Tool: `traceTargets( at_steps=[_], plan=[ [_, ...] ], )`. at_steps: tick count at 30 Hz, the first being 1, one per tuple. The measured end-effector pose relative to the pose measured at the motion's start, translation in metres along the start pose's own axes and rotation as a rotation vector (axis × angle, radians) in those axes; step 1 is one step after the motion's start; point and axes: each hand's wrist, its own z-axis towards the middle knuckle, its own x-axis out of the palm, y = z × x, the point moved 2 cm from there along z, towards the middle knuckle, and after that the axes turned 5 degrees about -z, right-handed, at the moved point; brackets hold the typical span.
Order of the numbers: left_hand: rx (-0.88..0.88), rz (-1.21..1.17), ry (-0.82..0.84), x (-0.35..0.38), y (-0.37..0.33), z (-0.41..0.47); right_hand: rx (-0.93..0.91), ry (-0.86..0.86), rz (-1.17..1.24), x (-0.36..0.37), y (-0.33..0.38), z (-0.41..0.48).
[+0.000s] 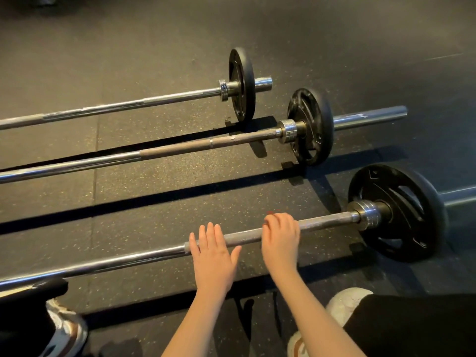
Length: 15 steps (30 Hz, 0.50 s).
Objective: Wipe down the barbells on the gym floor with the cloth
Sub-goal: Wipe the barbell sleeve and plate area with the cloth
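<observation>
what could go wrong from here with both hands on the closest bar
1. The nearest barbell rests on a round plate, so a push from the left hand or the right hand could roll it, perhaps toward the shoe.
2. No cloth shows in either hand. Bare skin on the rough grip section may chafe, and it cleans nothing.
3. The right hand lies fairly near the collar. Sliding that way could pinch fingers.
</observation>
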Motion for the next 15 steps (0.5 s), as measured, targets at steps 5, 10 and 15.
traceTargets(
  at_steps=[5,10,15],
  plan=[
    [0.002,0.01,0.004,0.004,0.0,0.002,-0.289,0.177,-0.098,-0.018,-0.027,0.032],
    [0.007,0.01,0.05,0.006,0.002,0.002,0.094,0.031,-0.011,-0.016,-0.036,0.012],
    [-0.039,0.014,0.054,0.005,0.0,0.003,-0.227,0.165,-0.003,-0.013,-0.013,0.011]
  ],
)
